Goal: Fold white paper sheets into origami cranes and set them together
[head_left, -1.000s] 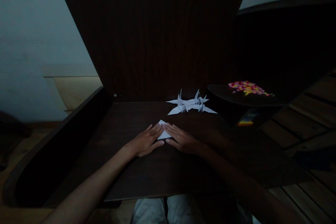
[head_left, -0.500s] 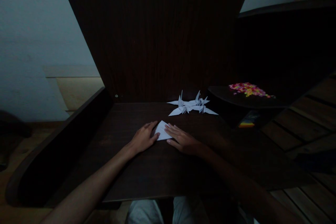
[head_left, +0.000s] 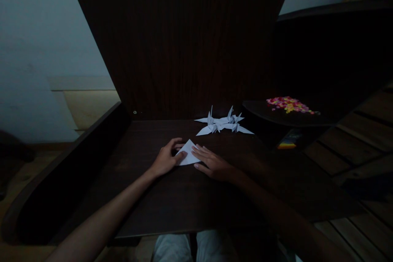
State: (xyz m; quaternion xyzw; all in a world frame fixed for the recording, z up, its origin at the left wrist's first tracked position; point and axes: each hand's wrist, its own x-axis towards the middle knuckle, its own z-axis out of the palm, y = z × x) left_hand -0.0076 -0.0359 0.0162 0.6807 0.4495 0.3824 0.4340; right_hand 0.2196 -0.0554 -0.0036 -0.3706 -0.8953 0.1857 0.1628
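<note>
A white sheet of paper, folded into a triangle with its point away from me, lies on the dark wooden surface. My left hand grips its left corner, thumb on top and curled fingers along the far left edge. Across the right side of the triangle my right hand rests flat, fingers stretched out and holding nothing; they hide the right corner. Beyond the triangle, several folded white paper cranes stand in a cluster with pointed wings and necks.
A dark wooden panel rises behind the surface, and a raised side board borders the left. On a rounded shelf at the right lies a heap of small colourful pieces. Beneath it is a rainbow-striped item.
My left hand has shifted slightly left, its thumb and index finger spread further. More of the triangle's left side shows. My right hand stays nearly in place.
</note>
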